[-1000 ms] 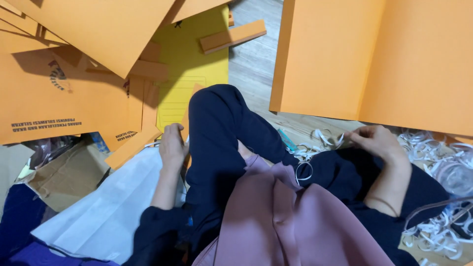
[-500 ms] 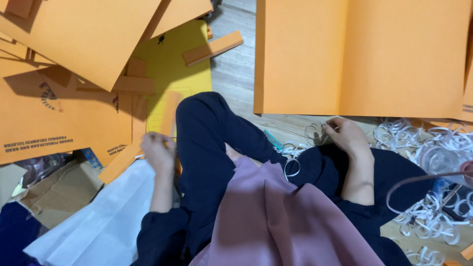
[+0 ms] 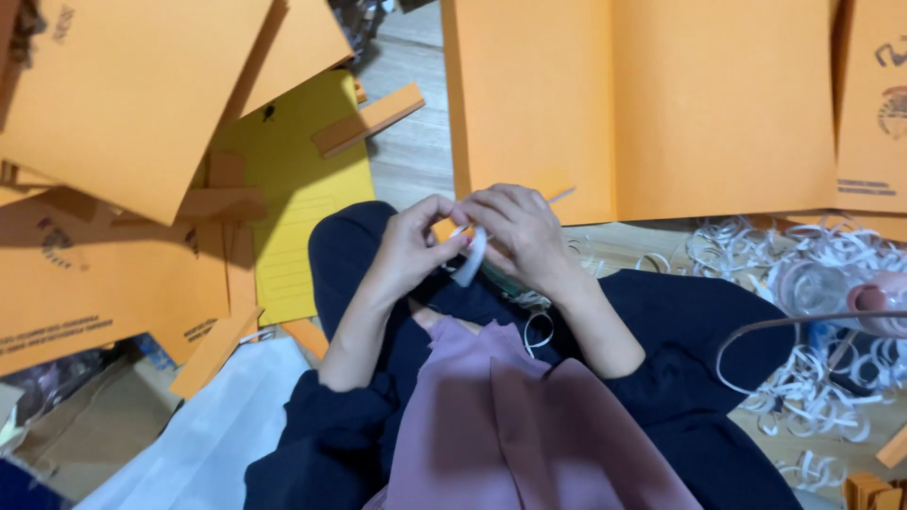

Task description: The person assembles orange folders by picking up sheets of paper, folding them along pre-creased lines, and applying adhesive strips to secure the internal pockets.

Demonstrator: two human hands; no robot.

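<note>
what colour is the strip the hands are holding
White; the strip hangs between both hands in the head view.

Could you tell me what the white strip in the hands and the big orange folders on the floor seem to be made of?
White strip: likely thin glossy paper or plastic backing; it bends limply between both hands' fingers. Orange folders: matte card or heavy paper; flat, stiff sheets with a sharp crease.

Both hands, left (image 3: 408, 247) and right (image 3: 518, 231), meet fingertip to fingertip, forearms angled inward.
</note>
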